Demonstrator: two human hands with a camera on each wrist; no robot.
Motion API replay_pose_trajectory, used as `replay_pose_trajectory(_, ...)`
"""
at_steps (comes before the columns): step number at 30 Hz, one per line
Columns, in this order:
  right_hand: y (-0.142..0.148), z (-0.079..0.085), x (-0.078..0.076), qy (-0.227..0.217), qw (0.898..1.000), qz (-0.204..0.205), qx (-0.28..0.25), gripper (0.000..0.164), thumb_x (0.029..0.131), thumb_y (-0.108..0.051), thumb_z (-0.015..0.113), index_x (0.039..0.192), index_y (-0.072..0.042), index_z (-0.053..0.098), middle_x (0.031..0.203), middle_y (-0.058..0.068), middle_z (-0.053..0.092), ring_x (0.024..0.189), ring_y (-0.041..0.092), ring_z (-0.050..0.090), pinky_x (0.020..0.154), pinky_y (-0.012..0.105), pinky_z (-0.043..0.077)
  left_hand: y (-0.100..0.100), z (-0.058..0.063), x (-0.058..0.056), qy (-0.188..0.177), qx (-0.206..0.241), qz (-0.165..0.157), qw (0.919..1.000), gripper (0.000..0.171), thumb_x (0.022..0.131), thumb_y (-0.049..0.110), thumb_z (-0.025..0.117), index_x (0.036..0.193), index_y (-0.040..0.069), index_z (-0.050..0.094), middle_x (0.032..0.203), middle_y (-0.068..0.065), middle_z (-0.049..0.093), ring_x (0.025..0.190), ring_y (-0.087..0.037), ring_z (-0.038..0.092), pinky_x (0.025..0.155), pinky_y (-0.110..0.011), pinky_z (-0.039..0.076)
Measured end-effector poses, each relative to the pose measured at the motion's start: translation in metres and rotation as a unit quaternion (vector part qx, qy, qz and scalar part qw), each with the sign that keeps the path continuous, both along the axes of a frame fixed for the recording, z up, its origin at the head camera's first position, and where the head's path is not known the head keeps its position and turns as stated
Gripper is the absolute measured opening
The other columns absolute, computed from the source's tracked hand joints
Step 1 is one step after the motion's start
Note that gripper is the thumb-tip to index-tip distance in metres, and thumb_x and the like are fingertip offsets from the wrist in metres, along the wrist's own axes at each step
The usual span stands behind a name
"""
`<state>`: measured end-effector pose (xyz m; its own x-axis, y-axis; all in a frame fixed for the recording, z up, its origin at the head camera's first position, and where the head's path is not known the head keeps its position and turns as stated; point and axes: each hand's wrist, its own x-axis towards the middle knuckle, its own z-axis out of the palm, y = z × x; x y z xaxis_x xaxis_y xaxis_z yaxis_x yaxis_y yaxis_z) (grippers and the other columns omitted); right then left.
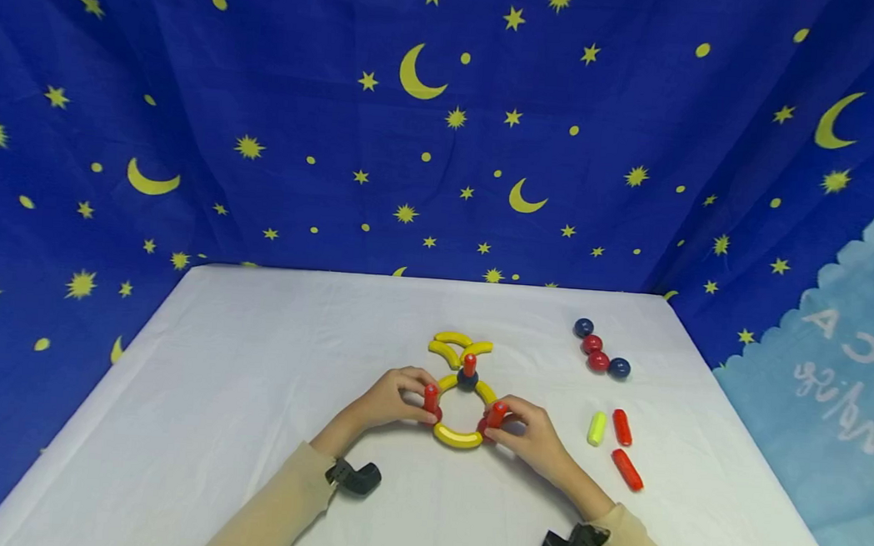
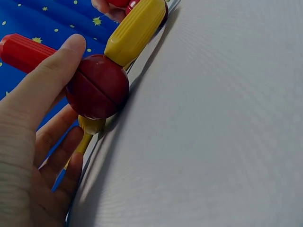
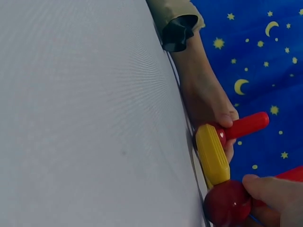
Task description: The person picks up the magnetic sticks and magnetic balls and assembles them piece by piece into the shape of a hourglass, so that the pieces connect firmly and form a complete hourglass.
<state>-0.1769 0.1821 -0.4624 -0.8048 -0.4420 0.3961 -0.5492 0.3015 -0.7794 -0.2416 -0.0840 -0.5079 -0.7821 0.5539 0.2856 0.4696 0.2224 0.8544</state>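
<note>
A ring of yellow curved sticks point(image 1: 458, 438) joined by balls lies on the white table. Upright red sticks stand on its balls. My left hand point(image 1: 397, 397) pinches the left red stick point(image 1: 431, 398) low down, its thumb reaching onto the red ball point(image 2: 98, 87) beneath. On the other side, my right hand point(image 1: 536, 434) holds the right red stick point(image 1: 498, 414) between thumb and fingers, with the thumb tip against a red ball point(image 3: 228, 203). At the ring's far side, a third red stick point(image 1: 470, 364) rises from a dark blue ball point(image 1: 467, 381), untouched by either hand.
Loose yellow curved sticks point(image 1: 453, 338) lie just behind the ring. To the right are a row of red and dark blue balls point(image 1: 592, 344), a yellow-green stick point(image 1: 596, 429) and two red sticks point(image 1: 627, 470). A blue star-patterned cloth point(image 1: 445, 140) hangs behind the table point(image 1: 291, 322).
</note>
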Motion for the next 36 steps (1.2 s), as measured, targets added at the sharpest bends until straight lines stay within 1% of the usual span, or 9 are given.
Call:
replay_pose_trajectory(7, 0.007, 0.011, -0.004, -0.007, 1.0, -0.014, 0.021, 0.029, 0.082, 0.003, 0.068, 0.11, 0.009, 0.06, 0.098, 0.021, 0.069, 0.09, 0.012, 0.065, 0.077, 0.034, 0.055, 0.0, 0.0, 0.001, -0.02, 0.001, 0.001, 0.9998, 0.019, 0.07, 0.019, 0.084, 0.084, 0.009, 0.076, 0.105, -0.001, 0.068, 0.105, -0.012, 0.059, 0.1, -0.032, 0.042)
replay_pose_trajectory(12, 0.023, 0.027, -0.019, 0.035, 0.993, -0.111, 0.018, 0.019, 0.085, 0.006, 0.063, 0.104, 0.008, 0.064, 0.098, 0.021, 0.069, 0.091, 0.027, 0.064, 0.079, 0.037, 0.054, 0.0, 0.002, 0.0, -0.022, 0.003, 0.002, 0.9997, 0.02, 0.07, 0.017, 0.084, 0.087, 0.008, 0.076, 0.106, -0.003, 0.068, 0.106, -0.013, 0.059, 0.101, -0.033, 0.042)
replay_pose_trajectory(15, 0.041, 0.029, -0.037, 0.059, 0.977, -0.205, 0.01, 0.015, 0.082, 0.007, 0.066, 0.097, 0.009, 0.066, 0.094, 0.022, 0.069, 0.083, 0.018, 0.064, 0.074, 0.027, 0.053, 0.0, 0.003, 0.001, -0.039, -0.001, 0.004, 0.9992, 0.02, 0.07, 0.017, 0.084, 0.087, 0.01, 0.076, 0.107, -0.002, 0.068, 0.105, -0.012, 0.058, 0.099, -0.032, 0.042)
replay_pose_trajectory(18, 0.068, 0.018, -0.061, 0.067, 0.95, -0.306, 0.019, 0.018, 0.079, 0.005, 0.069, 0.097, 0.009, 0.067, 0.095, 0.023, 0.069, 0.082, 0.02, 0.063, 0.07, 0.015, 0.048, -0.001, 0.003, 0.001, -0.048, -0.005, 0.002, 0.9988, 0.021, 0.07, 0.017, 0.084, 0.088, 0.01, 0.076, 0.106, -0.002, 0.068, 0.098, -0.01, 0.059, 0.09, -0.027, 0.046)
replay_pose_trajectory(21, 0.097, 0.005, -0.081, 0.054, 0.921, -0.383, 0.052, 0.024, 0.08, 0.0, 0.07, 0.103, 0.007, 0.066, 0.104, 0.026, 0.066, 0.094, 0.033, 0.062, 0.082, 0.025, 0.047, -0.001, 0.002, 0.001, -0.049, -0.002, -0.001, 0.9988, 0.022, 0.071, 0.016, 0.084, 0.089, 0.009, 0.075, 0.103, -0.004, 0.067, 0.089, -0.008, 0.057, 0.08, -0.022, 0.048)
replay_pose_trajectory(23, 0.108, 0.004, -0.086, 0.033, 0.907, -0.414, 0.074, 0.029, 0.081, -0.002, 0.07, 0.107, 0.008, 0.064, 0.11, 0.029, 0.064, 0.105, 0.043, 0.058, 0.091, 0.04, 0.045, 0.0, 0.003, 0.001, -0.046, -0.003, 0.0, 0.9989, 0.022, 0.07, 0.015, 0.084, 0.09, 0.008, 0.075, 0.101, -0.004, 0.066, 0.085, -0.008, 0.056, 0.075, -0.021, 0.047)
replay_pose_trajectory(26, 0.122, 0.001, -0.091, -0.004, 0.902, -0.421, 0.101, 0.035, 0.083, -0.004, 0.069, 0.114, 0.009, 0.059, 0.117, 0.031, 0.06, 0.118, 0.045, 0.051, 0.103, 0.053, 0.036, 0.0, 0.003, 0.001, -0.044, -0.004, -0.002, 0.999, 0.021, 0.07, 0.016, 0.084, 0.088, 0.009, 0.075, 0.099, -0.004, 0.066, 0.084, -0.007, 0.055, 0.073, -0.02, 0.045)
replay_pose_trajectory(31, 0.134, -0.01, -0.095, -0.05, 0.909, -0.393, 0.132, 0.039, 0.085, -0.007, 0.068, 0.119, 0.008, 0.056, 0.121, 0.03, 0.058, 0.118, 0.044, 0.051, 0.101, 0.054, 0.039, -0.001, 0.002, 0.001, -0.031, 0.004, -0.007, 0.9995, 0.019, 0.072, 0.017, 0.082, 0.087, 0.008, 0.074, 0.098, -0.005, 0.067, 0.081, -0.011, 0.056, 0.069, -0.021, 0.045)
replay_pose_trajectory(36, 0.137, -0.019, -0.098, -0.05, 0.917, -0.368, 0.143, 0.038, 0.084, -0.007, 0.069, 0.117, 0.007, 0.057, 0.118, 0.03, 0.059, 0.113, 0.044, 0.053, 0.096, 0.055, 0.042, -0.001, 0.002, 0.001, -0.026, 0.01, -0.005, 0.9996, 0.017, 0.074, 0.016, 0.081, 0.087, 0.008, 0.074, 0.097, -0.006, 0.067, 0.08, -0.014, 0.055, 0.068, -0.021, 0.045)
